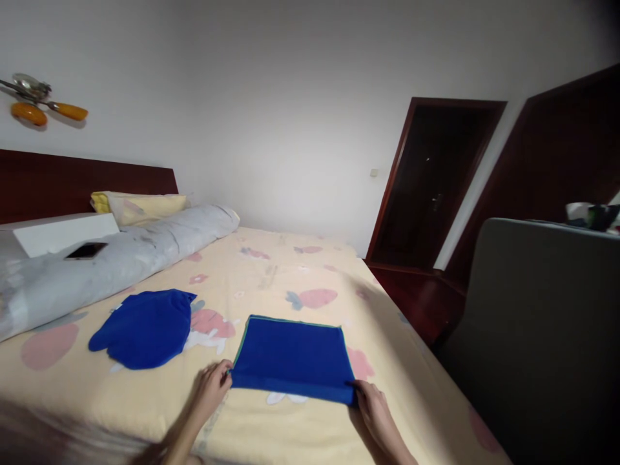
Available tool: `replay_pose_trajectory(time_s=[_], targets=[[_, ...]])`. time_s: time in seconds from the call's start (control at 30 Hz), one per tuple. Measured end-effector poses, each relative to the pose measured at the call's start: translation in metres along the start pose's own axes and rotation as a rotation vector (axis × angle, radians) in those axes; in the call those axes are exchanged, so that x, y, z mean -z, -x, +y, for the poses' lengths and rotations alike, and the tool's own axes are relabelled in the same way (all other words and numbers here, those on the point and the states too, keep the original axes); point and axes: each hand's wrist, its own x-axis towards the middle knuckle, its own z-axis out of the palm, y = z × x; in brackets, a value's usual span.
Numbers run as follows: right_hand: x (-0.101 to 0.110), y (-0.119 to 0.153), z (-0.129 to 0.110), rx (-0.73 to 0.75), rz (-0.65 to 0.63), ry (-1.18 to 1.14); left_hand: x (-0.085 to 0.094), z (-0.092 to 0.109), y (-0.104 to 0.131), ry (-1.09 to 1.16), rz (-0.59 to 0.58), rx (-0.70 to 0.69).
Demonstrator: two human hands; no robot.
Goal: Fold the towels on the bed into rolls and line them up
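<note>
A blue cloth [295, 352] with a thin green edge lies spread as a rectangle on the bed, its near edge turned over into a narrow strip. At the near left corner, my left hand [216, 382] pinches the cloth between closed fingers. My right hand [374, 407] grips the near right corner, thumb and fingers closed on it. To the left lies a second blue cloth [145, 328], crumpled into a rounded heap, with neither hand touching it.
The bed's sheet [261, 284] is pale yellow with a strawberry print. A long grey rolled bedding bundle [159, 248], a phone [87, 250], a white box [68, 234] and a yellow pillow [150, 206] are at the left. A dark grey panel [537, 336] stands at the right.
</note>
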Motion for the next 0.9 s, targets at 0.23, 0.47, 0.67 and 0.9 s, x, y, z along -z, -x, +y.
replay_pose_trajectory(time_s=[0.23, 0.47, 0.67, 0.9], targets=[[-0.009, -0.007, -0.021, 0.013, 0.152, 0.368, -0.009, 0.027, -0.002, -0.297, 0.093, 0.165], [-0.068, 0.006, -0.095, 0.417, 0.092, 0.203, -0.072, 0.105, 0.02, -0.219, 0.012, -0.417], [-0.062, 0.014, -0.072, 0.362, -0.136, 0.187, -0.069, 0.083, 0.019, -0.207, -0.121, -0.361], [-0.023, 0.013, -0.006, 0.241, -0.159, 0.179, -0.029, 0.004, 0.011, -0.231, -0.192, -0.259]])
